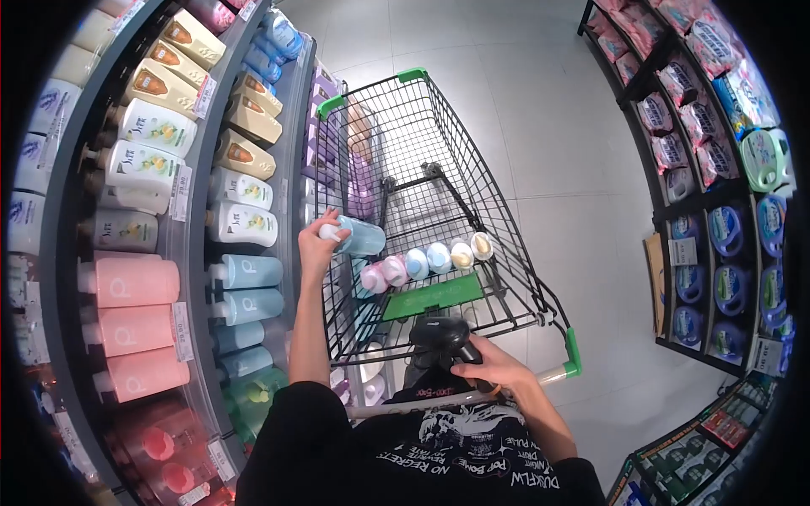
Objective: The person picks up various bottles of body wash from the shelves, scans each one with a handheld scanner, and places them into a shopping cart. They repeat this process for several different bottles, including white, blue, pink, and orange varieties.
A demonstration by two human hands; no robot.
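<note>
While over the black wire shopping cart point(472, 211), left hand point(316, 240) fingers wrapped round pale blue plastic pump bottle point(359, 237), right hand point(489, 363) fingers closed on black handheld scanner point(439, 336) at 6 o'clock.

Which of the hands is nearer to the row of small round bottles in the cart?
Left. The left hand holds a blue pump bottle just above-left of the row of small bottles. The right hand rests lower, by the cart handle, on a black scanner.

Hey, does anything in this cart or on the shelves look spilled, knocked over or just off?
Nothing stands out. The left hand holds a blue bottle over the cart, where a row of bottles lies neatly side by side. The right hand grips a black scanner. No spill shows, and the shelf bottles look orderly.
</note>
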